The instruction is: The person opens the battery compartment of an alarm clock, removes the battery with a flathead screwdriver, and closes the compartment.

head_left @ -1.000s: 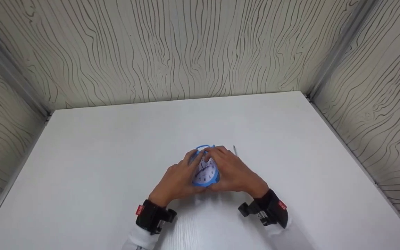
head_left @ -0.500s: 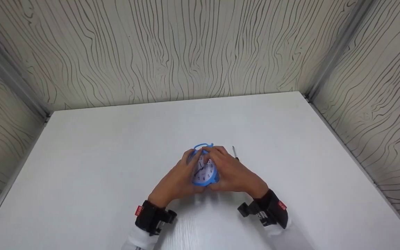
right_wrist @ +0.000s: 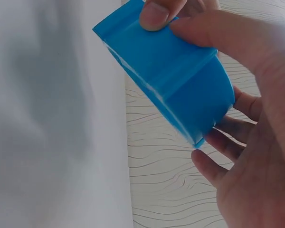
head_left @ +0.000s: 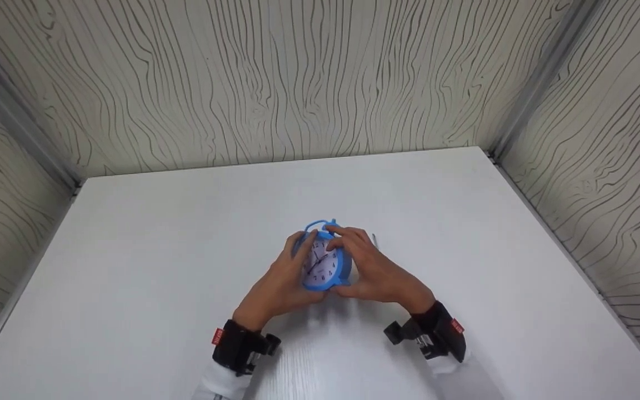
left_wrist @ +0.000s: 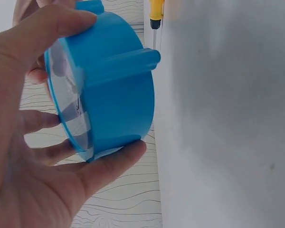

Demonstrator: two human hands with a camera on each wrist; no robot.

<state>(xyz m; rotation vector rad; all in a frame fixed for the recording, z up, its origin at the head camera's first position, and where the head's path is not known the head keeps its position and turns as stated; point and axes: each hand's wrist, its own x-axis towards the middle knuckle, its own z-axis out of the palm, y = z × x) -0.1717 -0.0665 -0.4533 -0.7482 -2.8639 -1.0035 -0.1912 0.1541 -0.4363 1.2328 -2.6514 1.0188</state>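
A blue alarm clock (head_left: 320, 266) with a white face and a loop handle on top is held between both hands, its face tilted up and turned a little to the left. My left hand (head_left: 278, 283) grips its left side; in the left wrist view the thumb presses the blue casing (left_wrist: 118, 95) and fingers reach round the rim. From the right, my right hand (head_left: 381, 272) holds the clock, thumb underneath and fingers by the top of the face. Both thumbs lie close together on the casing (right_wrist: 180, 66) in the right wrist view. The clock's back is hidden in the head view.
Behind the right hand lies a screwdriver (left_wrist: 156, 10) with a yellow handle, mostly hidden in the head view. The white table (head_left: 159, 250) is bordered by wood-patterned panels (head_left: 275, 83) at the back and sides. A black strap camera sits on each wrist.
The clock has moved slightly up and left in the head view and has turned, showing more of its right side. Both hands have shifted with it, the right fingers spreading a little.
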